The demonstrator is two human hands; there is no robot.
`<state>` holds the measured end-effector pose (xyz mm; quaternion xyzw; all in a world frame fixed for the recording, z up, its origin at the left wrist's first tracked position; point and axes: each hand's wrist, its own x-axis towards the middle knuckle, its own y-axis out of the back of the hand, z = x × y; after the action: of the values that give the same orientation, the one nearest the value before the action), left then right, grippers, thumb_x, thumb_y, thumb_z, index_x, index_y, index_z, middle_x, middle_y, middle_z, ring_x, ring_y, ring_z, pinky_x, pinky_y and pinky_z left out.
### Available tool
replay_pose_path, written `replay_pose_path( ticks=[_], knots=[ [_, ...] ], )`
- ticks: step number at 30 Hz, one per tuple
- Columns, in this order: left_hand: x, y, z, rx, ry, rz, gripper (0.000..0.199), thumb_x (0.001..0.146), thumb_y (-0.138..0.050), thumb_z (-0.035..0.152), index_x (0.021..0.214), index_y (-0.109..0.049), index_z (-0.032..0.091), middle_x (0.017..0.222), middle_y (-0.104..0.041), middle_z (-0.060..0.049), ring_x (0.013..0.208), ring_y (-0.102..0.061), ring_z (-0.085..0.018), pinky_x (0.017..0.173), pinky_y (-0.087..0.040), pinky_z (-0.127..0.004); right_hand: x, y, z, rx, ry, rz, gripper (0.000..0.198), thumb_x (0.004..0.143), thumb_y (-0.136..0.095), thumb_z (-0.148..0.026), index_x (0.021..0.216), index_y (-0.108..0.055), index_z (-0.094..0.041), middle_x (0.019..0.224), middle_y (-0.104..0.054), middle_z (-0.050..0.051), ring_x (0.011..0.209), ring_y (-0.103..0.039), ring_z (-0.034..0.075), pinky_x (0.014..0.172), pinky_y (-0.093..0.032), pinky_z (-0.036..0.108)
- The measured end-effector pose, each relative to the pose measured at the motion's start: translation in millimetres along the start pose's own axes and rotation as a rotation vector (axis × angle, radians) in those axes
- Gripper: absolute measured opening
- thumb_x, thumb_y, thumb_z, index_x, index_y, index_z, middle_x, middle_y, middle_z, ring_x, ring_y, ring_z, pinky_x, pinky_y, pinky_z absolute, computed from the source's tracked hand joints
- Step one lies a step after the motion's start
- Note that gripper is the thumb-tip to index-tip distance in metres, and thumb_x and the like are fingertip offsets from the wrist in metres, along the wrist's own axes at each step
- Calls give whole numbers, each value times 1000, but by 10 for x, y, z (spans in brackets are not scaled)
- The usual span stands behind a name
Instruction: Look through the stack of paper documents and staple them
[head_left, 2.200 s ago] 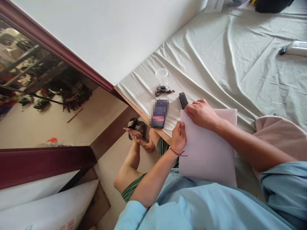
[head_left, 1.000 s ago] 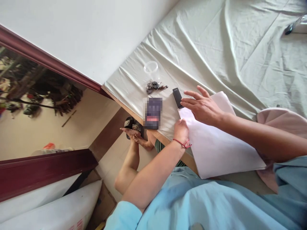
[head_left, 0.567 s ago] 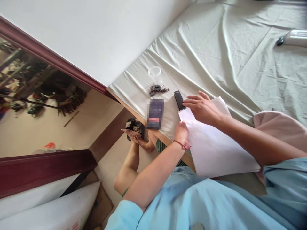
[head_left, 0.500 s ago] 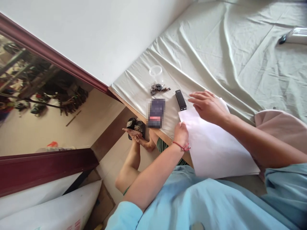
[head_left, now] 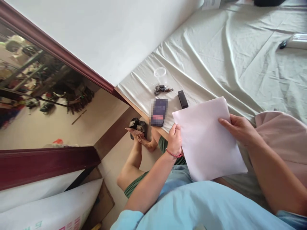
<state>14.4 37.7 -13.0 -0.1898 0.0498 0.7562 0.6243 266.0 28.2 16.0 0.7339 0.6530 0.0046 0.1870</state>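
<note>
White sheets of paper (head_left: 206,137) are held up in front of me, tilted, between my two hands. My left hand (head_left: 175,139) pinches the left edge, its thumb on top. On the opposite edge, near the upper right corner, my right hand (head_left: 240,127) grips with the thumb over the paper and the fingers partly hidden behind it. Just beyond the paper's far edge lies a black stapler (head_left: 183,99); its near end sits close to the paper. A phone (head_left: 159,111) with a blurred screen rests left of the stapler.
A clear plastic cup (head_left: 160,75) and a bunch of keys (head_left: 161,89) sit on the sheet-covered surface (head_left: 211,60). A pink cushion-like thing (head_left: 283,134) is at the right. Black slippers (head_left: 137,126) and bare feet are on the floor below the edge.
My right hand has come down from above the stapler to grip the paper's right edge. The paper has been lifted off the surface, with my left hand still on its left edge.
</note>
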Motion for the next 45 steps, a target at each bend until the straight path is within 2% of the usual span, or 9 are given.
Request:
replay_pose_path(
  ticks=[3,8,11,18,22,31,36,40,45],
  knots=[
    [-2,14,35,-131,80,15,33,81,-76,46,94,-67,18,96,-73,-2,108,-64,-19,103,-46,-30,81,-93,89,248,-175,-45,39,76,-79,-54,100,-76,-24,73,-74,2,56,-67,21,48,-54,32],
    [-192,150,58,-208,167,-328,38,83,-75,46,108,-71,18,108,-76,-6,116,-66,-25,108,-46,-37,185,-160,210,442,-99,108,30,76,-81,-47,91,-75,-21,69,-72,0,53,-62,15,47,-50,26],
    [-287,233,4,-49,175,-403,45,84,-72,52,111,-73,16,104,-77,-8,110,-67,-26,103,-48,-38,195,-160,256,497,-69,146,32,76,-82,-45,94,-75,-20,71,-73,0,55,-61,13,50,-50,24],
    [-317,279,-168,388,-79,-305,46,95,-50,60,99,-68,18,90,-69,-3,87,-59,-16,86,-46,-28,202,-159,300,413,-25,155,34,78,-79,-49,95,-74,-20,72,-70,-2,56,-57,12,48,-45,22],
    [-292,318,-190,465,-108,-202,46,96,-48,62,84,-59,18,74,-54,2,72,-46,-12,71,-40,-25,216,-143,329,393,59,248,28,81,-79,-45,96,-73,-22,69,-62,-4,56,-48,7,48,-37,17],
    [-265,310,-176,570,-74,-187,47,93,-50,61,74,-51,18,65,-41,4,64,-35,-10,60,-30,-25,219,-124,376,254,38,242,37,76,-80,-50,100,-71,-23,82,-67,-1,66,-55,10,55,-44,19],
    [-306,264,-134,523,-97,-146,48,89,-57,63,78,-59,16,66,-51,3,63,-42,-10,61,-35,-24,215,-123,391,259,8,225,39,71,-83,-47,100,-72,-24,81,-68,-2,64,-56,12,54,-48,23],
    [-319,238,-124,387,-66,-145,49,85,-65,62,99,-69,16,85,-69,-3,79,-59,-16,75,-47,-26,214,-114,405,345,21,188,33,73,-82,-42,100,-74,-24,81,-71,-3,62,-58,12,55,-49,23],
    [-343,301,-167,270,-100,-194,42,93,-58,57,98,-68,16,88,-69,-3,82,-58,-15,79,-48,-26,212,-105,406,429,27,251,28,73,-82,-36,98,-77,-24,85,-74,-3,67,-61,11,63,-52,22]
  ],
)
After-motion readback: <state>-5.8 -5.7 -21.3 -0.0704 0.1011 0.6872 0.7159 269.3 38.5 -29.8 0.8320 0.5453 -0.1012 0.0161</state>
